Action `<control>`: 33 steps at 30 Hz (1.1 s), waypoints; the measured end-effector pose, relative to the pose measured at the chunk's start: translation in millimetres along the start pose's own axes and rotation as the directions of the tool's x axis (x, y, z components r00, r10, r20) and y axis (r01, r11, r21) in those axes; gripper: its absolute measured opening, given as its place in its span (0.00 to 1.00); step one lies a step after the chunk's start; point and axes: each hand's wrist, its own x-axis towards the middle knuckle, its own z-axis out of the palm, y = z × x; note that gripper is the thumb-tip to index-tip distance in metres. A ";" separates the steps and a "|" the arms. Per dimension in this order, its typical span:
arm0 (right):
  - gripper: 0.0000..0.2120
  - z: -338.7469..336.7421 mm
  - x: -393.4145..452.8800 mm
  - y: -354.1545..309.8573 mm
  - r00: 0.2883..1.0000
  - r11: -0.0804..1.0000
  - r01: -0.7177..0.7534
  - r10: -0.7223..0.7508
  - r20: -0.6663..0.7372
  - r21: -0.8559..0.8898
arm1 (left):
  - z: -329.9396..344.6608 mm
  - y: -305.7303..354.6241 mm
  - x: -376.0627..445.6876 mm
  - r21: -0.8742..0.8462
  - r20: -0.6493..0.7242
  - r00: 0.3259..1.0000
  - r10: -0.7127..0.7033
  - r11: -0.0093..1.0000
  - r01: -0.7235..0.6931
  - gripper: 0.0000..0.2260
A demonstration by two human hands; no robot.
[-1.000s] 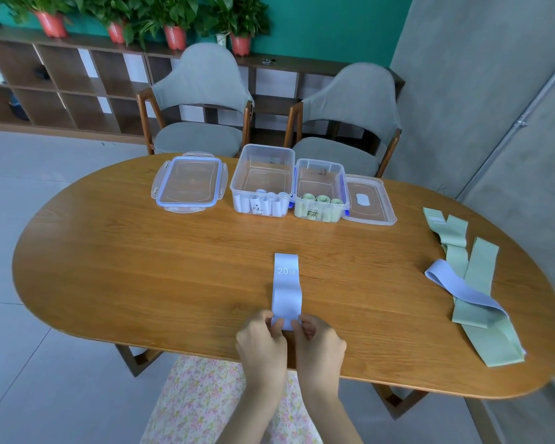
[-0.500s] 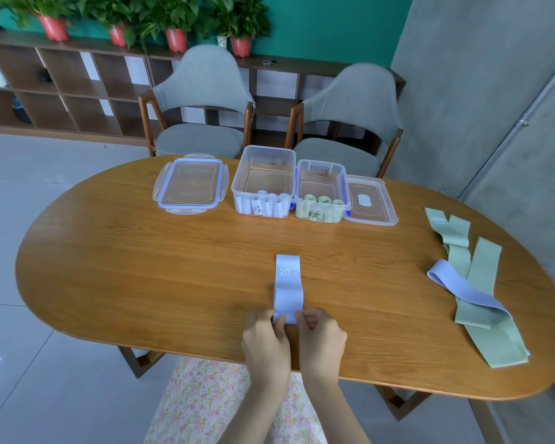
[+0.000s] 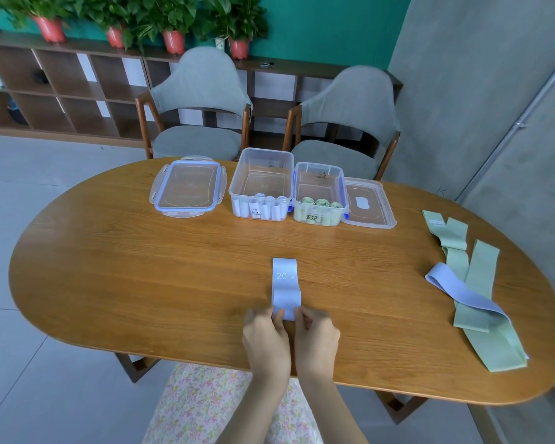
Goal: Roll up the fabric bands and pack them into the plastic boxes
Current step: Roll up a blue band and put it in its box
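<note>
A pale blue fabric band (image 3: 285,285) marked "20 LB" lies flat on the wooden table (image 3: 141,267), stretching away from me. My left hand (image 3: 265,339) and my right hand (image 3: 316,338) pinch its near end side by side, curling it into a roll. At the far side stand two open plastic boxes: the larger box (image 3: 261,184) holds several white-blue rolls, the smaller box (image 3: 321,193) holds green rolls.
A loose lid (image 3: 188,189) lies left of the boxes and another lid (image 3: 369,203) to their right. On the table's right end lie green bands (image 3: 481,283) with one blue band (image 3: 462,293) across them. Two grey chairs stand behind the table.
The flat part of the band has grown a little shorter as both hands crept forward, rolling its near end.
</note>
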 end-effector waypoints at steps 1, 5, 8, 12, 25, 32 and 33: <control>0.17 1.5 -1.0 2.0 1.000 0.999 0.015 -0.015 -0.007 -0.032 | 0.8 0.7 0.6 0.001 -0.003 1.000 -0.002 1.000 0.002 0.07; 0.11 -3.8 4.0 -2.1 1.000 0.999 -0.014 0.013 -0.013 -0.036 | 2.8 1.7 4.3 -0.013 -0.003 0.999 -0.048 0.999 0.048 0.06; 0.07 -9.9 7.4 -9.6 0.998 0.998 -0.050 0.050 0.025 0.024 | 1.1 0.5 4.5 -0.037 0.000 0.999 -0.053 0.998 0.053 0.05; 0.15 -8.7 9.4 -6.0 0.998 0.998 -0.043 0.045 0.052 -0.039 | -1.1 0.4 8.6 -0.042 0.003 0.998 -0.056 0.998 0.056 0.04; 0.13 -5.2 16.1 -14.6 0.996 0.997 -0.055 0.058 0.064 -0.054 | -7.2 10.7 17.2 -0.113 -0.008 0.993 -0.119 0.987 0.118 0.05; 0.09 5.1 2.3 3.5 0.999 0.998 -0.028 0.030 0.037 -0.060 | -10.4 3.5 16.5 -0.042 0.052 0.994 -0.093 0.995 0.095 0.11; 0.07 4.0 3.9 1.7 0.999 0.999 -0.041 0.041 0.022 -0.033 | -9.9 2.9 19.2 -0.039 0.062 0.993 -0.098 0.994 0.101 0.13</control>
